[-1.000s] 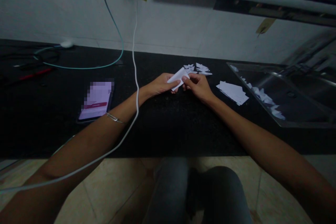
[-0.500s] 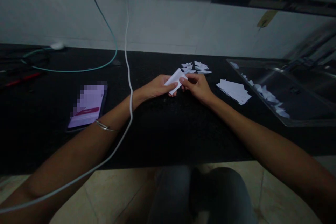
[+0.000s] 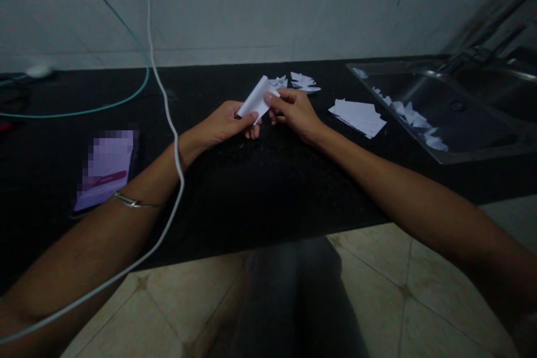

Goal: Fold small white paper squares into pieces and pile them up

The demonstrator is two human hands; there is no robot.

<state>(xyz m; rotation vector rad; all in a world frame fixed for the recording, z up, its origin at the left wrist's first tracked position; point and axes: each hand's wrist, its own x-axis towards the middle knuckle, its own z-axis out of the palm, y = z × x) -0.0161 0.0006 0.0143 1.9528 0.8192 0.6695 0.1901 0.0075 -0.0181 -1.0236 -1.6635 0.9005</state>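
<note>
Between both hands, a little above the black counter point(image 3: 268, 184), is a white sheet of paper point(image 3: 255, 99) with its top edge bent over. My left hand point(image 3: 229, 123) grips its lower left part, thumb on the front and fingers behind. Pinching the right side of the sheet is my right hand point(image 3: 293, 109), with the thumb on top. Just behind the hands lie several folded paper boats point(image 3: 304, 81), partly hidden by the sheet and fingers. A fanned pile of white paper sheets point(image 3: 358, 116) rests to the right of my right hand.
A phone point(image 3: 104, 170) with a lit screen lies by my left forearm. A white cable point(image 3: 174, 134) hangs across that arm; a teal cable point(image 3: 134, 92) curls behind. At right is a steel sink point(image 3: 461, 117) with several folded papers point(image 3: 409, 114) along its near left edge.
The camera view has tilted and shifted, so everything sits higher and further left. Both hands keep hold of the sheet, whose upper edge now looks more curled over.
</note>
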